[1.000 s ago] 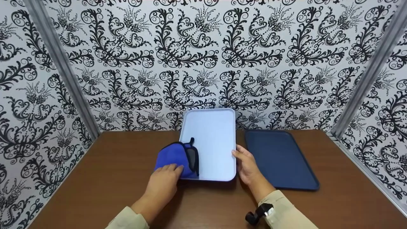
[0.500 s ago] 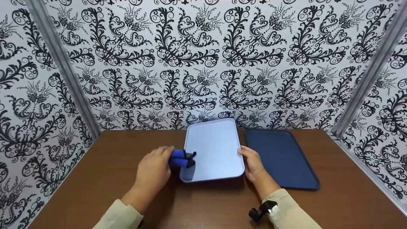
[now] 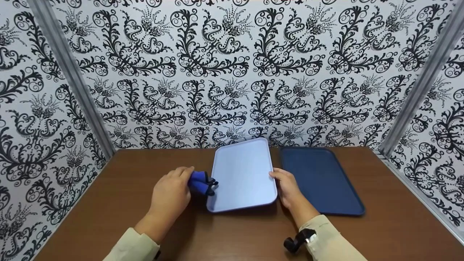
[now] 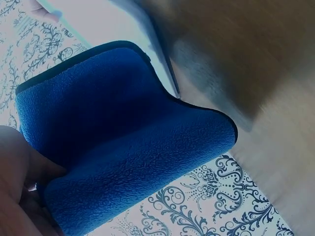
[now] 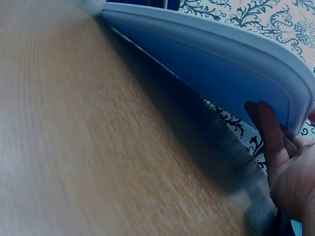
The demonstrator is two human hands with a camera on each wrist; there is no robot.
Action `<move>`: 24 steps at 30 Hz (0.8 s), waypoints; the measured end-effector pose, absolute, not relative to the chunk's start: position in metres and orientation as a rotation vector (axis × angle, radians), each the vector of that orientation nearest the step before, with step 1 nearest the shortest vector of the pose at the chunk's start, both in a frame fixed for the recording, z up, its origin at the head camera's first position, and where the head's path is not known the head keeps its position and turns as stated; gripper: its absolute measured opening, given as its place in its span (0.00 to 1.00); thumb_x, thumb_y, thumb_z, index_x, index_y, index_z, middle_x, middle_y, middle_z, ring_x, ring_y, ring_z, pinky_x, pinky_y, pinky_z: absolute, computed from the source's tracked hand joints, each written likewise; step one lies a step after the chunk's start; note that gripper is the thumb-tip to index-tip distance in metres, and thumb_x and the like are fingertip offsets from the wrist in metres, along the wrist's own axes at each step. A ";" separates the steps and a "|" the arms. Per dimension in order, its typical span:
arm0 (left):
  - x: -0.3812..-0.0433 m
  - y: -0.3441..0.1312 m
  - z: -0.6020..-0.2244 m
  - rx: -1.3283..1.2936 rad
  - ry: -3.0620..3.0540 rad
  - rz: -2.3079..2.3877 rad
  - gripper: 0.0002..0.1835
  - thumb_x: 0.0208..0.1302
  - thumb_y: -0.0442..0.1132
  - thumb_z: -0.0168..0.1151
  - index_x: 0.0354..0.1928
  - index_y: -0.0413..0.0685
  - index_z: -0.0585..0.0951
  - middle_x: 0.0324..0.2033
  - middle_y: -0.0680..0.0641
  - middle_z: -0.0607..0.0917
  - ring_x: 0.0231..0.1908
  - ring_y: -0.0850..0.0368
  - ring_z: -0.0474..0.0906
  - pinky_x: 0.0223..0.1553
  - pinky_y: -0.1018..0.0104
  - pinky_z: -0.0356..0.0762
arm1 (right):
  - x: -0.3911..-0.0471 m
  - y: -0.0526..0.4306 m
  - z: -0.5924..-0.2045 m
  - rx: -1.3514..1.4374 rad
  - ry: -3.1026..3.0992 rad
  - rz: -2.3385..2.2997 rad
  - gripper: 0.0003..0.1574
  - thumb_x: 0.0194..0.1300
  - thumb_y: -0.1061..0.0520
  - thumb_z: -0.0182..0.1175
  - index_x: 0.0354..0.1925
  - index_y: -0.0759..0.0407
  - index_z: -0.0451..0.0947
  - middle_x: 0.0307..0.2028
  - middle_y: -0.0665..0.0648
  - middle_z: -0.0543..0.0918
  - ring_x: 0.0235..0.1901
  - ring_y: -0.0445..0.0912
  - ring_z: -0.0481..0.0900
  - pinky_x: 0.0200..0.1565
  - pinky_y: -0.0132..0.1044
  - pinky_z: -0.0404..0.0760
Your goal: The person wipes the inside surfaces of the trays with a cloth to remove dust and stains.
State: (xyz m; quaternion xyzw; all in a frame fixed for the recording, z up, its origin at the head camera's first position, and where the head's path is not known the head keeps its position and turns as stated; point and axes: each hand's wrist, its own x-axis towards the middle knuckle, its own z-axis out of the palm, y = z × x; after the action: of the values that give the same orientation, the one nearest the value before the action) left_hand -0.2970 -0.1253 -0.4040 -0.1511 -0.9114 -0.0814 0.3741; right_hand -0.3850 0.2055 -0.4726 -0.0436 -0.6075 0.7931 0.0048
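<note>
My left hand point(image 3: 170, 190) grips a blue cloth with black edging point(image 3: 199, 181), bunched and folded at the left edge of a pale blue tray point(image 3: 243, 174). In the left wrist view the cloth point(image 4: 118, 128) hangs curved from between thumb and fingers, its fuzzy side showing. My right hand point(image 3: 288, 186) holds the tray by its right rim, thumb on top. From the right wrist view, fingers point(image 5: 270, 123) support the underside, and the tray point(image 5: 197, 64) tilts, its right side raised over the table. No items lie on the tray's face.
A dark blue tray point(image 3: 322, 181) lies flat on the brown wooden table point(image 3: 232, 235), just right of the right hand. Patterned black-and-white walls point(image 3: 232, 72) enclose the back and sides. A black wrist device point(image 3: 299, 241) sits on the right sleeve.
The cloth, earlier spread on the tray's lower left, has moved left to its edge and is bunched up. The pale tray has come lower and rotated slightly, its right side still held.
</note>
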 end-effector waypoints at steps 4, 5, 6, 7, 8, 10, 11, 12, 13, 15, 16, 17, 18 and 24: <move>-0.298 -0.126 -0.402 -0.391 -2.326 -0.204 0.23 0.53 0.25 0.65 0.54 0.42 0.86 0.46 0.43 0.90 0.45 0.43 0.88 0.46 0.48 0.87 | -0.385 0.206 -0.472 -0.139 -1.962 2.445 0.22 0.72 0.64 0.53 0.60 0.75 0.75 0.33 0.52 0.87 0.32 0.43 0.84 0.36 0.35 0.83; -0.299 -0.126 -0.402 -0.390 -2.326 -0.204 0.23 0.53 0.25 0.65 0.54 0.42 0.86 0.46 0.43 0.90 0.45 0.43 0.88 0.46 0.49 0.87 | -0.385 0.206 -0.471 -0.137 -1.982 2.428 0.23 0.73 0.63 0.53 0.60 0.76 0.74 0.33 0.52 0.87 0.32 0.42 0.84 0.37 0.35 0.83; -0.299 -0.126 -0.402 -0.388 -2.326 -0.204 0.23 0.53 0.25 0.65 0.54 0.42 0.86 0.46 0.43 0.90 0.45 0.43 0.88 0.46 0.49 0.87 | -0.385 0.206 -0.471 -0.130 -2.007 2.406 0.23 0.73 0.63 0.52 0.61 0.76 0.74 0.33 0.52 0.87 0.32 0.42 0.84 0.37 0.34 0.83; -0.300 -0.126 -0.401 -0.386 -2.326 -0.205 0.23 0.53 0.26 0.65 0.54 0.42 0.86 0.46 0.43 0.90 0.45 0.43 0.88 0.47 0.49 0.87 | -0.385 0.206 -0.470 -0.128 -2.035 2.379 0.23 0.74 0.63 0.52 0.61 0.77 0.74 0.33 0.52 0.87 0.33 0.42 0.84 0.38 0.34 0.83; -0.300 -0.126 -0.401 -0.384 -2.326 -0.205 0.23 0.53 0.26 0.65 0.54 0.42 0.87 0.46 0.43 0.90 0.45 0.43 0.88 0.47 0.49 0.87 | -0.385 0.207 -0.470 -0.126 -2.072 2.343 0.23 0.74 0.63 0.51 0.61 0.77 0.74 0.34 0.53 0.88 0.33 0.42 0.84 0.38 0.34 0.83; -0.301 -0.127 -0.401 -0.381 -2.326 -0.204 0.23 0.53 0.26 0.65 0.54 0.42 0.87 0.46 0.43 0.90 0.45 0.43 0.88 0.47 0.49 0.87 | -0.386 0.208 -0.469 -0.129 -2.173 2.237 0.23 0.74 0.62 0.51 0.60 0.77 0.75 0.36 0.56 0.88 0.34 0.43 0.84 0.39 0.34 0.82; -0.302 -0.127 -0.401 -0.379 -2.326 -0.203 0.23 0.53 0.26 0.65 0.54 0.42 0.87 0.46 0.43 0.90 0.45 0.43 0.88 0.47 0.49 0.87 | -0.386 0.208 -0.469 -0.134 -2.232 2.174 0.23 0.74 0.62 0.51 0.60 0.76 0.75 0.38 0.59 0.88 0.36 0.44 0.84 0.40 0.34 0.82; -0.303 -0.128 -0.402 -0.377 -2.326 -0.203 0.23 0.53 0.26 0.65 0.54 0.42 0.86 0.46 0.43 0.90 0.45 0.42 0.88 0.47 0.49 0.87 | -0.385 0.209 -0.469 -0.142 -2.295 2.108 0.23 0.73 0.62 0.51 0.59 0.76 0.76 0.41 0.61 0.88 0.37 0.45 0.84 0.41 0.35 0.82; -0.303 -0.129 -0.402 -0.374 -2.327 -0.203 0.23 0.53 0.26 0.65 0.54 0.42 0.86 0.46 0.43 0.90 0.45 0.42 0.88 0.47 0.49 0.87 | -0.385 0.210 -0.468 -0.148 -2.359 2.032 0.22 0.73 0.63 0.51 0.59 0.76 0.77 0.43 0.63 0.88 0.38 0.47 0.84 0.41 0.36 0.82; -0.305 -0.131 -0.403 -0.368 -2.333 -0.203 0.22 0.54 0.26 0.65 0.54 0.42 0.86 0.47 0.43 0.90 0.45 0.42 0.88 0.47 0.48 0.87 | -0.385 0.211 -0.468 -0.141 -2.484 1.854 0.22 0.71 0.64 0.51 0.57 0.75 0.79 0.45 0.65 0.87 0.40 0.49 0.83 0.42 0.37 0.82; -0.305 -0.132 -0.403 -0.364 -2.338 -0.203 0.22 0.55 0.26 0.65 0.54 0.42 0.86 0.47 0.43 0.90 0.45 0.42 0.88 0.47 0.48 0.87 | -0.385 0.212 -0.468 -0.124 -2.531 1.771 0.21 0.70 0.65 0.51 0.55 0.74 0.80 0.45 0.66 0.87 0.40 0.50 0.83 0.42 0.37 0.82; -0.306 -0.133 -0.404 -0.360 -2.345 -0.204 0.22 0.55 0.26 0.65 0.54 0.41 0.86 0.47 0.42 0.90 0.45 0.42 0.88 0.48 0.48 0.87 | -0.385 0.212 -0.468 -0.102 -2.572 1.687 0.20 0.69 0.65 0.51 0.53 0.74 0.81 0.43 0.65 0.87 0.39 0.50 0.82 0.40 0.37 0.81; -0.307 -0.134 -0.404 -0.355 -2.354 -0.205 0.22 0.56 0.27 0.65 0.54 0.41 0.86 0.47 0.42 0.90 0.45 0.42 0.88 0.48 0.48 0.87 | -0.385 0.213 -0.467 -0.076 -2.612 1.590 0.18 0.68 0.66 0.52 0.50 0.73 0.82 0.39 0.64 0.86 0.36 0.49 0.81 0.37 0.36 0.79; -0.314 -0.141 -0.404 -0.341 -2.413 -0.208 0.21 0.58 0.27 0.64 0.55 0.39 0.86 0.48 0.41 0.89 0.47 0.42 0.87 0.51 0.47 0.86 | -0.385 0.217 -0.468 0.026 -2.739 1.078 0.11 0.65 0.65 0.58 0.41 0.65 0.86 0.27 0.57 0.84 0.25 0.47 0.74 0.30 0.38 0.73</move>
State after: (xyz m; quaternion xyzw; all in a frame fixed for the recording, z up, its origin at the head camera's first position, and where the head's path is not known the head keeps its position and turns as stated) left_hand -0.3143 -0.1414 -0.4037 -0.1312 -0.9274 -0.0800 0.3409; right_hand -0.3850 0.2168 -0.4681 0.0087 -0.9260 0.3643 0.0989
